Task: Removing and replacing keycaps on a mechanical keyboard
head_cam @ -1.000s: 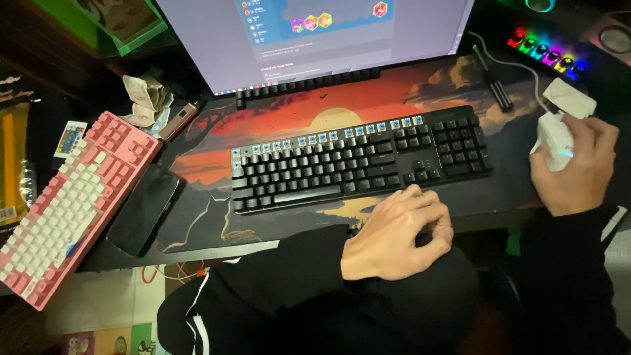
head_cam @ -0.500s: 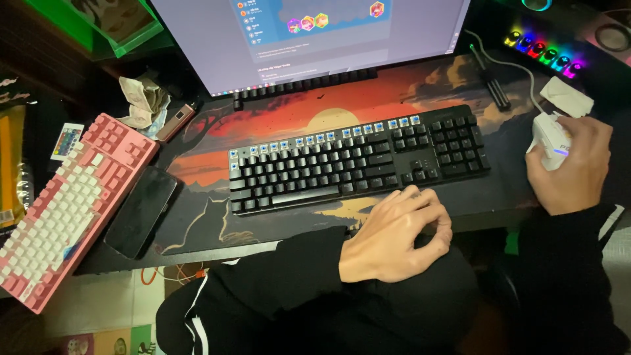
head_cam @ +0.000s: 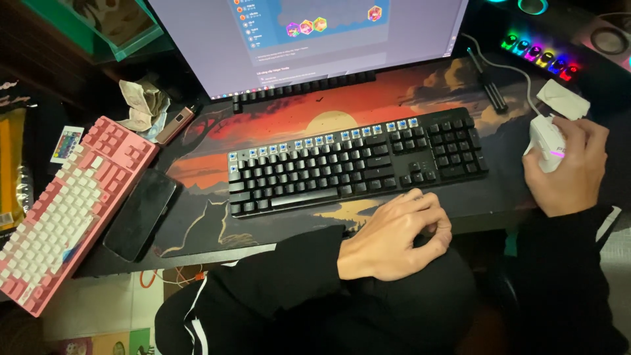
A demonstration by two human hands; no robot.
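Spanning the worktop [head_cam: 217, 253] left to right, keyboard [head_cam: 355, 164] lies just beyond left hand [head_cam: 391, 240], whose fingers curl loosely, holding nothing. Right hand [head_cam: 568, 171] cups mouse [head_cam: 544, 141] at keyboard's right end, fingers draped over it.

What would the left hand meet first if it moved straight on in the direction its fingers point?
The left hand points right, along the desk edge. The way looks free until the right arm, probably met first; depth is unclear.

A white mouse [head_cam: 544, 141] with a pink glowing stripe lies on the desk mat's right edge, under the right hand [head_cam: 566, 167]
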